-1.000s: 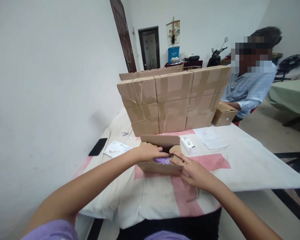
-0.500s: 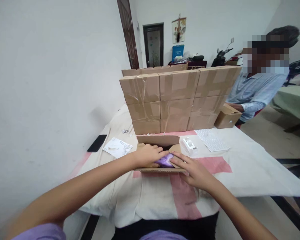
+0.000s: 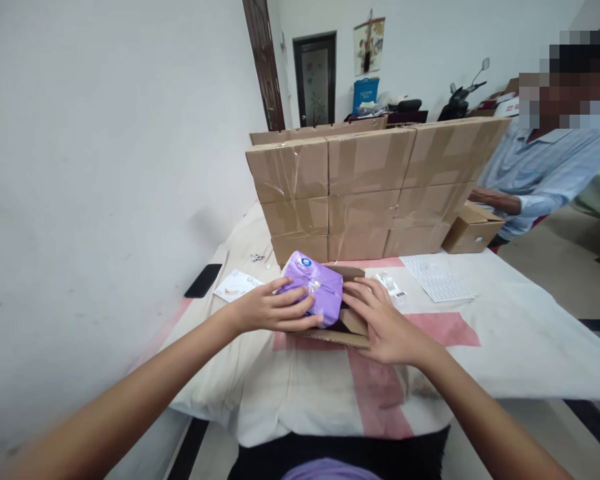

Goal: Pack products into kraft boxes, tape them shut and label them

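A purple plastic-wrapped packet (image 3: 316, 288) sticks up out of a small open cardboard box (image 3: 347, 330) on the table in front of me. My left hand (image 3: 273, 308) grips the packet's left side, fingers curled around it. My right hand (image 3: 383, 320) touches the packet's right edge with its fingertips and lies over the box's right flap, fingers apart.
A wall of several taped cardboard boxes (image 3: 365, 190) stands behind. A tape dispenser (image 3: 394, 285), white sheet (image 3: 437, 279), label card (image 3: 236, 285) and black phone (image 3: 203, 280) lie on the cloth-covered table (image 3: 505, 333). Another person in a blue shirt (image 3: 550, 173) handles a box (image 3: 473, 228) at right.
The purple packet has risen from inside the box to stand above its rim, lifted by my left hand. My right hand stays at the box's right side. The view moved slightly closer.
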Demonstrator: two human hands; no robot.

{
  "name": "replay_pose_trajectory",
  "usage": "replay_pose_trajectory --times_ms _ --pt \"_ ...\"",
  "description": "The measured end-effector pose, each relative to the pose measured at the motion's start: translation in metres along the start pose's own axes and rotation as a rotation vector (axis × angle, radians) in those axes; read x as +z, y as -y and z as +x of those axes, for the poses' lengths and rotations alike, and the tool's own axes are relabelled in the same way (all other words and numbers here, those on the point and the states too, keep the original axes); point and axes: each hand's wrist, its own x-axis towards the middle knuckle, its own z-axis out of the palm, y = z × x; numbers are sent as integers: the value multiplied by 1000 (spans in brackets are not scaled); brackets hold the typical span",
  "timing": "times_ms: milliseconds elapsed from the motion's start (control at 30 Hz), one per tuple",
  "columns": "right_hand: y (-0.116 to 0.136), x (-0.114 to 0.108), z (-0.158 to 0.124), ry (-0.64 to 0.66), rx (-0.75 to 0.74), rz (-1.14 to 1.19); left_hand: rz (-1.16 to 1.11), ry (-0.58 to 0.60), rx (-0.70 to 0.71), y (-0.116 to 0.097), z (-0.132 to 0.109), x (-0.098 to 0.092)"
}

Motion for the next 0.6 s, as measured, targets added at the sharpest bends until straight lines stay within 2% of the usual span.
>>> replay_pose_trajectory --times_ms 100,200,300,467,533,600 --pt "-6 -15 3 71 -54 276 -158 56 -143 -1 -3 1" --pt "-9 -21 14 13 10 438 -172 123 -217 -1 -3 2" --pt "-4 -16 34 7 101 329 -105 132 -173 -4 0 6" --pt "7 -1 70 159 200 81 1 -35 -87 -9 3 15" --pt "7 2 79 197 236 33 115 -108 -110 -11 -1 18" --pt "5 4 83 217 270 20 227 -142 -214 -12 -10 20"
